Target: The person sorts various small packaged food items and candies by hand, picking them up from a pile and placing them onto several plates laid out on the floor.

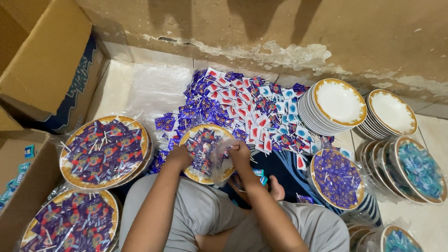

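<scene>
Several wrapped plates [103, 151] of sweets lie finished left and right, while both hands, left [179, 156] and right [240, 151], grip the clear bag [219, 158] around the middle plate [200, 154], empty plates [338, 102] and loose sweets [247, 109] waiting beyond.

A gold-rimmed plate [205, 151] heaped with purple wrapped lollipops [201, 144] tilts upright, half inside a clear plastic bag [223, 158].

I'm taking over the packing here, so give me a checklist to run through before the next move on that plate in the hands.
1. Left hand steadies the plate: ok.
2. Right hand grips the clear wrap: ok.
3. Plate filled with purple sachets: ok.
4. Wrap fully closed: cannot tell.
5. Loose sachet pile within reach: ok.
6. Empty plates stacked upright: ok.
</scene>
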